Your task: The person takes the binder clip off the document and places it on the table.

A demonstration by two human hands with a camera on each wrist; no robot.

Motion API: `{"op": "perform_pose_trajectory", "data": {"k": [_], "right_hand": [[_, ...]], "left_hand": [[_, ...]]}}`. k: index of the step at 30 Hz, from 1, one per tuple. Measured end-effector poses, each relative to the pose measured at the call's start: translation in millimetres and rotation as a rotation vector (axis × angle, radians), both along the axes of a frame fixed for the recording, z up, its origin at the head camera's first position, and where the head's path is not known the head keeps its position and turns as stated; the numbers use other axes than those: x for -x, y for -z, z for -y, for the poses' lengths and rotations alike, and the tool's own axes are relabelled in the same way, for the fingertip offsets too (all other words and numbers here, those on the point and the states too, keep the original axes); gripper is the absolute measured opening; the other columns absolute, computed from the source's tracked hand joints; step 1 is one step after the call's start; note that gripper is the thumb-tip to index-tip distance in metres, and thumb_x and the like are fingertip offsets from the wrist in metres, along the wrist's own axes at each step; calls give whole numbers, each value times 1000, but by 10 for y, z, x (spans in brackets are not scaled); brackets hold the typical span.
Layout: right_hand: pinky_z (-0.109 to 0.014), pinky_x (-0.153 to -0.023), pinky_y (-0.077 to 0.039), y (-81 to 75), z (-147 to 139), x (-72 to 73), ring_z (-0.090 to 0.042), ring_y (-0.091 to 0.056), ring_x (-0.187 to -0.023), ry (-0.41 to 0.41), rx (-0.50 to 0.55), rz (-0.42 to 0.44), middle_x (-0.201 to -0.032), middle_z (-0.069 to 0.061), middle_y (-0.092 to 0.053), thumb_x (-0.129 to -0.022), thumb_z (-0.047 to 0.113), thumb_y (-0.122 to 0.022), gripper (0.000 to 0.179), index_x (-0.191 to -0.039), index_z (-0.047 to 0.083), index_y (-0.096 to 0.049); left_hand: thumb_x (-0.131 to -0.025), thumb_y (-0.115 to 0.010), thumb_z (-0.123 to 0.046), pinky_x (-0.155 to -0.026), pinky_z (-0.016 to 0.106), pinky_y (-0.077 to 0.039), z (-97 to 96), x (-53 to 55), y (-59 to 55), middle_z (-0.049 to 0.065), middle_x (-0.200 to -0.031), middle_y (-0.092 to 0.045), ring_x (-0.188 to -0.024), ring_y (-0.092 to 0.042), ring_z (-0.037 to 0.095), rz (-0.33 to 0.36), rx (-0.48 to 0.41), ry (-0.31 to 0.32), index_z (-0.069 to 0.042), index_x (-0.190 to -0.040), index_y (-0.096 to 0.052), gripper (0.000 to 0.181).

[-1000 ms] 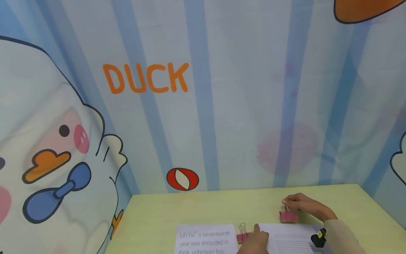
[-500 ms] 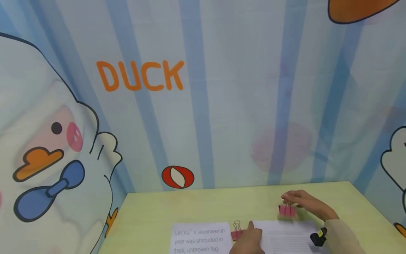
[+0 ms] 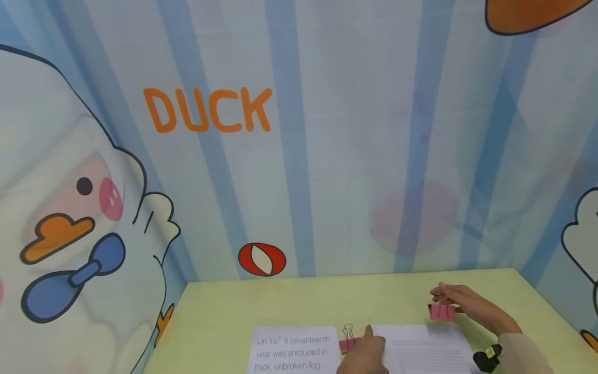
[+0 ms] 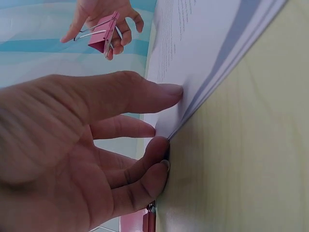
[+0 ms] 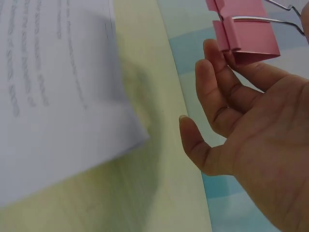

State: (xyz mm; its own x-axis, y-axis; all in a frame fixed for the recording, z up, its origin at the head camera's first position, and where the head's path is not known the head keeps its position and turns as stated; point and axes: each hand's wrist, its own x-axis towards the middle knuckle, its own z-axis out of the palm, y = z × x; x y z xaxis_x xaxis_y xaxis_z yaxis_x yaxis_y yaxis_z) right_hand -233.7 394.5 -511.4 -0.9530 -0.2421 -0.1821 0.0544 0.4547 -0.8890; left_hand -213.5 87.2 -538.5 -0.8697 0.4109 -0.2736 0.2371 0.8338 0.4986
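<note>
My right hand (image 3: 476,306) holds a pink binder clip (image 3: 441,312) by its wire handles, above the back right corner of a printed paper stack (image 3: 425,353). In the right wrist view the clip (image 5: 248,31) hangs beyond the page corner, and my lower fingers curl loosely beneath it. My left hand (image 3: 366,356) is at the back left corner of the stack; in the left wrist view its thumb (image 4: 166,94) lies over the page and its other fingertips close around the corner. A second pink binder clip (image 3: 348,345) lies just left of that hand.
A large-print sheet (image 3: 294,350) lies on the pale yellow table (image 3: 224,306), left of the second clip. Behind the table hangs a striped cloth backdrop (image 3: 345,156). My right wrist wears a black device (image 3: 486,359).
My right hand has moved right with the binder clip, towards the stack's back right corner. The left hand stays at the opposite corner. The head view has shifted slightly.
</note>
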Motion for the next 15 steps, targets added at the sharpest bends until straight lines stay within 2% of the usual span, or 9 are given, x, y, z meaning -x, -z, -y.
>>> {"op": "perform_pose_trajectory", "data": {"k": [3,8,15], "right_hand": [[-61,-99,-45,-11,-50,-52,-39,-53,-123,11,-4,4,-140,-33,-49,-111,43,-28,66,-141,-14,-45],[-58,-98,-47,16,-169,-150,-35,-53,-123,37,-6,41,-143,-34,-46,-111,45,-27,69,-143,-14,-42],[-46,-90,-48,49,-342,-282,-24,-54,-116,-18,29,86,-140,-30,-48,-112,40,-27,64,-141,-15,-43]], "left_hand": [[-67,-90,-4,-89,49,-57,0,0,-12,14,-142,-56,-106,-66,30,-36,23,26,-10,-115,-74,51],[-66,-90,-3,-92,49,-56,-5,-12,-3,14,-143,-55,-110,-65,32,-30,22,33,-10,-116,-74,53],[-66,-91,-4,-93,50,-55,-24,-36,13,14,-145,-54,-115,-64,33,-26,23,26,-11,-118,-74,55]]}}
